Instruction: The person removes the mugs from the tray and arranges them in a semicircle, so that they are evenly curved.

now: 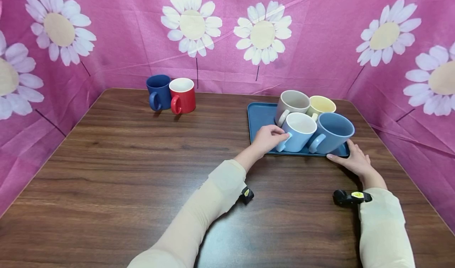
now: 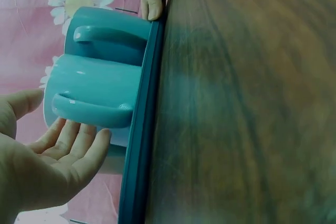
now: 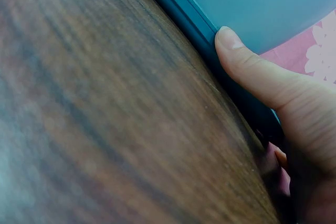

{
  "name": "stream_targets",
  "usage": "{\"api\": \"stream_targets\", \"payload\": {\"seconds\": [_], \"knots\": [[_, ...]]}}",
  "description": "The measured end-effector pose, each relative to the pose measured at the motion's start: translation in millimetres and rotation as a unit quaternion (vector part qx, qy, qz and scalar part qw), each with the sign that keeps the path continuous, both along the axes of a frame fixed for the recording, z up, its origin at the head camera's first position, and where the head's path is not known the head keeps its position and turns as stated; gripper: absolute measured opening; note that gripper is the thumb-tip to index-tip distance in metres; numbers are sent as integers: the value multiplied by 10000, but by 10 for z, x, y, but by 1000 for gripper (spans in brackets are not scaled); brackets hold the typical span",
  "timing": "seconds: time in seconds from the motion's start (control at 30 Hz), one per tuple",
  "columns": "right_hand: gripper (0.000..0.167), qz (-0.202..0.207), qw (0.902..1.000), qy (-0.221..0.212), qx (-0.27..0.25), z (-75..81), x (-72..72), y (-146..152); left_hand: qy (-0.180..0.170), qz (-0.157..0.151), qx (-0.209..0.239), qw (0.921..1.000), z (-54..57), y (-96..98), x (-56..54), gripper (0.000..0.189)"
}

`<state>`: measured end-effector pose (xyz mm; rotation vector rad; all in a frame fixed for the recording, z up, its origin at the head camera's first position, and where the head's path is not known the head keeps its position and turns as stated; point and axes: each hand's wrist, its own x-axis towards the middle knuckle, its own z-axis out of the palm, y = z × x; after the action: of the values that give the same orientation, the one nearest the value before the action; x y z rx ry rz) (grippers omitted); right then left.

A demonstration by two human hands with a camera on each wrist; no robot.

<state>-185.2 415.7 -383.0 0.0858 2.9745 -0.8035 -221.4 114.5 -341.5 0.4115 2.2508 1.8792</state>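
A blue tray (image 1: 262, 119) bears several mugs. My left hand (image 1: 267, 138) is at the light blue mug (image 1: 300, 133) on the tray's front side. In the left wrist view that hand (image 2: 58, 156) has its thumb apart from the fingers, with fingertips right at the mug's handle (image 2: 92, 113). My right hand (image 1: 355, 160) grips the tray's front right corner, beside a larger grey-blue mug (image 1: 334, 131). In the right wrist view the right thumb (image 3: 252, 66) lies against the tray's rim (image 3: 184, 6); most other fingers are hidden there.
Behind the front mugs on the tray stand a grey mug (image 1: 292, 102) and a pale yellow mug (image 1: 321, 105). A dark blue mug (image 1: 160, 91) and a red mug (image 1: 185, 98) stand side by side at the table's back left. A pink flowered cloth (image 1: 227, 74) hangs around the wooden table (image 1: 142, 173).
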Motion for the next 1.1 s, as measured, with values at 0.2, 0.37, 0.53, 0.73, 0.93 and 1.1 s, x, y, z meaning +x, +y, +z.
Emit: {"api": "stream_targets", "payload": {"seconds": [0.2,0.37,0.53,0.73,0.93,1.1], "knots": [[95,-7,10000,-17,-45,-4,3,-1,-420,-146,76,9990,-14,54,26,18],[95,1,10000,-4,-39,-6,7,-8,-831,-226,300,9958,-24,113,38,24],[95,-13,9999,-58,-91,-12,29,-11,-967,-197,305,9946,-48,175,33,27],[95,-18,9999,-30,-96,-7,37,-17,-1094,-195,312,9933,-37,203,44,29],[95,14,10000,1,-70,-1,17,-24,-1151,22,188,9932,-16,235,66,28],[95,16,10000,21,-40,1,15,-15,-1189,268,227,9923,-28,277,81,27]]}}
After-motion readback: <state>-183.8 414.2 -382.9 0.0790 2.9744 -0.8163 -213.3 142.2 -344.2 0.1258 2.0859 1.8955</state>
